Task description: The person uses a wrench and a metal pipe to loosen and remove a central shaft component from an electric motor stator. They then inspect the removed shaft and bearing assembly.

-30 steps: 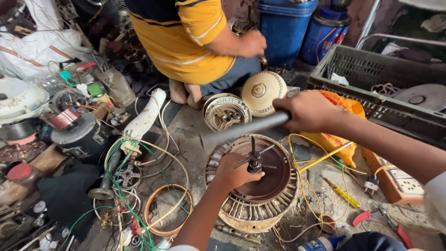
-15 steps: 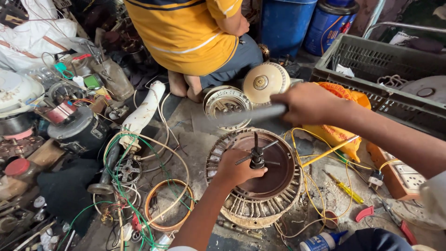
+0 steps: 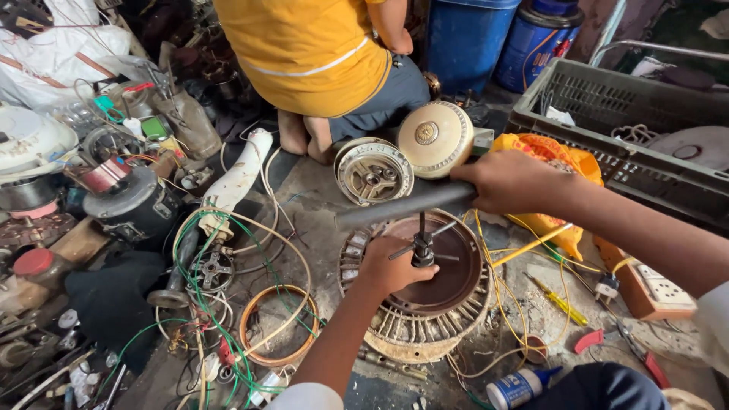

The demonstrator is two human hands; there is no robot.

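Note:
A round ceiling-fan motor [image 3: 425,319], rusty with a slotted rim, lies on the floor in front of me. A black puller with a cross bar [image 3: 422,247] stands upright in its middle. My left hand [image 3: 393,266] rests on the motor's brown plate, its fingers curled on the puller's bar. My right hand [image 3: 515,182] grips the right end of a dark grey pipe [image 3: 402,206]. The pipe lies level just above the top of the puller and points left.
A person in a yellow shirt [image 3: 311,53] squats just beyond the motor, beside two round fan covers [image 3: 376,171] [image 3: 436,138]. A grey crate [image 3: 607,129] and blue drums [image 3: 467,38] stand at the back right. Wire coils [image 3: 277,326], green wires, a yellow screwdriver [image 3: 558,300] and a socket box [image 3: 657,288] litter the floor.
The view has tilted slightly, so the squatting person sits higher in the frame. Both hands, the pipe and the puller keep almost the same places over the motor.

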